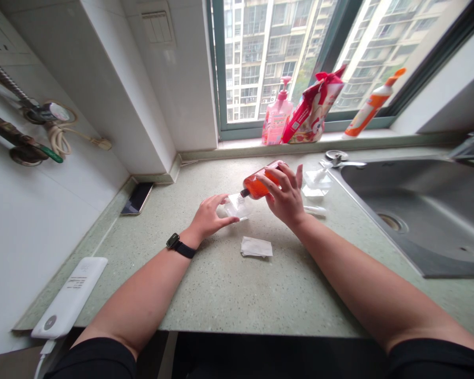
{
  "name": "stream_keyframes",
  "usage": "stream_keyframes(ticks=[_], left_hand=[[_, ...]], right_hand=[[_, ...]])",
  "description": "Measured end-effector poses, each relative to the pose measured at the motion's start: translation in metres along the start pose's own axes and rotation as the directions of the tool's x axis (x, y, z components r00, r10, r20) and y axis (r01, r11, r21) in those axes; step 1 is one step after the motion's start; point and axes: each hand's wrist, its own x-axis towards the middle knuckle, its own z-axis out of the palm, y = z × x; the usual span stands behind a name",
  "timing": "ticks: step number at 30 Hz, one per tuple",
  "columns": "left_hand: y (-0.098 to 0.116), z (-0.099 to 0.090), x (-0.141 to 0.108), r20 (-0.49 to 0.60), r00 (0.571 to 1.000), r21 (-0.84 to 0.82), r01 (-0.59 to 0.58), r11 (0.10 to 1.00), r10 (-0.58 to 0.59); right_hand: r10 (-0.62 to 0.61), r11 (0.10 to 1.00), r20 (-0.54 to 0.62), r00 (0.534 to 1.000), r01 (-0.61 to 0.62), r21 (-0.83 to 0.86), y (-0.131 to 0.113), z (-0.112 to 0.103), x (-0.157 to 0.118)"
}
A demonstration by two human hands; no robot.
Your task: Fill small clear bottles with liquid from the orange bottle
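A bottle of orange-red liquid [256,185] is tipped on its side in my right hand [286,195], its dark neck pointing down and left. The neck meets a small clear plastic container [237,207] on the counter. My left hand [210,215], with a black watch on the wrist, holds that container between thumb and fingers. Whether liquid is flowing cannot be made out. A folded white tissue [256,247] lies on the counter in front of the container.
The speckled green counter [221,295] bears a phone [137,198] and a white power bank [70,297] at left. Clear packaging [316,181] and a white tube [315,211] lie beside the steel sink [430,210]. A pink pump bottle [277,118], red bag [314,108] and orange-white bottle [369,108] line the windowsill.
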Motion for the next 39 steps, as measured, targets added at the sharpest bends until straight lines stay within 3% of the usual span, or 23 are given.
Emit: stream_keyframes(ticks=[39], left_hand=[[0.0042,-0.0023,-0.0002,-0.002,1.0,0.027,-0.011,1.0,0.011]], right_hand=[[-0.048,0.999,-0.048,0.998,0.047,-0.009,0.0017,-0.0021,0.0026]])
